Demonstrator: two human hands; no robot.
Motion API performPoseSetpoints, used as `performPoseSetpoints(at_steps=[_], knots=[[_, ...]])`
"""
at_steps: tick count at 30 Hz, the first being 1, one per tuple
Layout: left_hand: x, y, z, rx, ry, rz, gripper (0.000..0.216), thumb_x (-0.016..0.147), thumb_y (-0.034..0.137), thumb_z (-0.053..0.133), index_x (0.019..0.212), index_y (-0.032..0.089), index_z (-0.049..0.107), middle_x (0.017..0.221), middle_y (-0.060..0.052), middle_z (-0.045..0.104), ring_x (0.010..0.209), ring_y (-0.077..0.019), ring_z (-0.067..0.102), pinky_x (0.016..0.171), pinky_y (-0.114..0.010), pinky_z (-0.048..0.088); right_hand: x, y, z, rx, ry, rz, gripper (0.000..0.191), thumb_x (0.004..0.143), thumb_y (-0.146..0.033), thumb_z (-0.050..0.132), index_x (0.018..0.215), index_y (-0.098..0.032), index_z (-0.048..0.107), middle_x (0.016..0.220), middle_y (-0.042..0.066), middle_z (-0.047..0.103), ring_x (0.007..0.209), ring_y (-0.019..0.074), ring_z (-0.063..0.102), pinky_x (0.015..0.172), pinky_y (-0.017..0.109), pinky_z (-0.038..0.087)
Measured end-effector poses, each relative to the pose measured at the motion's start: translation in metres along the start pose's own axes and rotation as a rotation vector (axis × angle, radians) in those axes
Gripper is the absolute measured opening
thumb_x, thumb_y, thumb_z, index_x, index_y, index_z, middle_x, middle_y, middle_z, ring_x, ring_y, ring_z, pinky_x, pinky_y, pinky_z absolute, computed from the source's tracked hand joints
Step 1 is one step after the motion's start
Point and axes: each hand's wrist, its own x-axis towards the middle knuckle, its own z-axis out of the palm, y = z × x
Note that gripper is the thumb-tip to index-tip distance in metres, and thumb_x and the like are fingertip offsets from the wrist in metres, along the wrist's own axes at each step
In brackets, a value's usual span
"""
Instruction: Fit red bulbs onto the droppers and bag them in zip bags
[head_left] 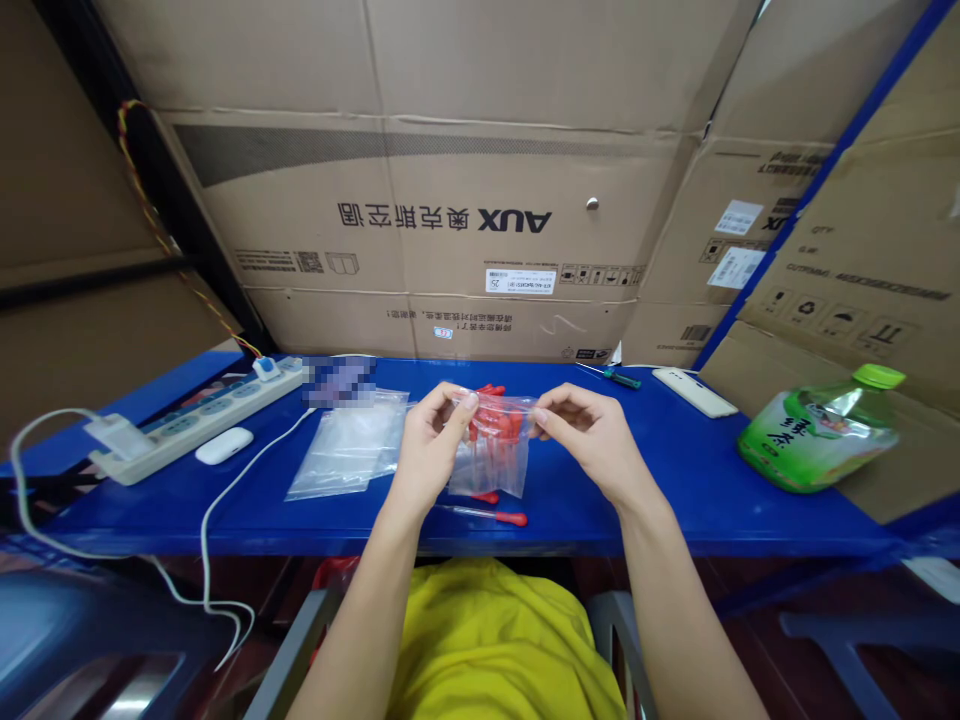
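Observation:
Between my hands a clear plastic bag [489,478] hangs over the blue table, its upper edge pinched at both corners. My left hand [436,440] grips the left corner, thumb on top. At the right corner, my right hand [583,430] pinches the plastic between thumb and fingers. Several droppers with red rubber bulbs [501,424] show in and behind the bag; which of them lie inside I cannot fully tell. Below the bag, a single dropper [511,519] with a red bulb lies on the table, and another red bulb [486,497] pokes out beside it.
Flat clear bags [349,445] lie left of my hands. Farther left are a power strip [202,410], a white mouse [223,446] and a white cable [217,500]. A screwdriver [621,379], a phone [694,392] and a green tea bottle [817,435] are on the right. Cardboard [450,80] walls the back.

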Motion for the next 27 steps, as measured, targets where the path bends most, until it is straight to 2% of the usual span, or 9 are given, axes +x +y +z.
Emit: performPoseSetpoints(at_steps=[5, 8, 10, 14, 17, 22, 27], knots=[[-0.001, 0.0, -0.001, 0.006, -0.01, -0.013, 0.032, 0.094, 0.05, 0.074, 0.086, 0.019, 0.067, 0.078, 0.001, 0.063, 0.069, -0.0125, 0.057, 0.066, -0.023, 0.048, -0.001, 0.001, 0.005, -0.028, -0.002, -0.032, 0.025, 0.09, -0.046, 0.08, 0.087, -0.021, 0.077, 0.079, 0.004, 0.077, 0.073, 0.02, 0.072, 0.074, 0.034, 0.059], [-0.002, 0.002, -0.003, 0.02, -0.068, 0.017, 0.026, 0.088, 0.043, 0.081, 0.098, 0.02, 0.073, 0.102, -0.004, 0.074, 0.09, -0.0172, 0.068, 0.08, -0.026, 0.055, -0.002, -0.002, 0.007, -0.077, 0.02, -0.057, 0.025, 0.091, -0.044, 0.078, 0.084, -0.021, 0.076, 0.077, 0.004, 0.077, 0.071, 0.0194, 0.071, 0.072, 0.033, 0.057], [-0.002, 0.004, -0.003, 0.035, -0.132, 0.017, 0.031, 0.083, 0.039, 0.086, 0.107, 0.022, 0.076, 0.112, -0.006, 0.077, 0.1, -0.0211, 0.072, 0.088, -0.03, 0.058, -0.003, -0.004, 0.009, -0.111, 0.014, -0.069, 0.025, 0.091, -0.044, 0.078, 0.082, -0.021, 0.075, 0.077, 0.004, 0.077, 0.07, 0.0192, 0.071, 0.07, 0.033, 0.057], [-0.003, 0.012, -0.002, 0.084, -0.2, -0.002, 0.022, 0.086, 0.038, 0.084, 0.1, 0.021, 0.081, 0.105, -0.008, 0.079, 0.095, -0.0232, 0.075, 0.089, -0.034, 0.061, -0.005, -0.005, 0.011, -0.14, -0.012, -0.08, 0.023, 0.09, -0.043, 0.078, 0.084, -0.021, 0.075, 0.078, 0.004, 0.077, 0.07, 0.0193, 0.071, 0.069, 0.032, 0.057], [-0.004, 0.018, -0.003, 0.148, -0.233, 0.052, 0.018, 0.091, 0.037, 0.079, 0.098, 0.021, 0.084, 0.105, -0.009, 0.079, 0.095, -0.0225, 0.074, 0.087, -0.033, 0.06, -0.005, -0.004, 0.012, -0.102, -0.015, -0.06, 0.022, 0.09, -0.043, 0.079, 0.086, -0.022, 0.077, 0.08, 0.003, 0.077, 0.072, 0.0193, 0.071, 0.071, 0.032, 0.058], [-0.005, 0.02, -0.004, 0.191, -0.239, 0.086, 0.016, 0.094, 0.035, 0.076, 0.093, 0.021, 0.082, 0.096, -0.007, 0.078, 0.088, -0.0205, 0.072, 0.082, -0.031, 0.058, -0.003, -0.003, 0.013, -0.041, -0.071, 0.015, 0.028, 0.087, -0.049, 0.082, 0.094, -0.023, 0.08, 0.087, 0.004, 0.08, 0.077, 0.0211, 0.074, 0.075, 0.034, 0.06], [-0.005, 0.015, -0.002, 0.216, -0.234, 0.078, 0.015, 0.096, 0.034, 0.073, 0.096, 0.021, 0.081, 0.1, -0.007, 0.078, 0.092, -0.0205, 0.073, 0.082, -0.03, 0.057, -0.001, 0.003, 0.013, -0.059, -0.075, -0.004, 0.03, 0.087, -0.051, 0.082, 0.086, -0.022, 0.08, 0.085, 0.004, 0.08, 0.077, 0.0209, 0.073, 0.073, 0.033, 0.057]])
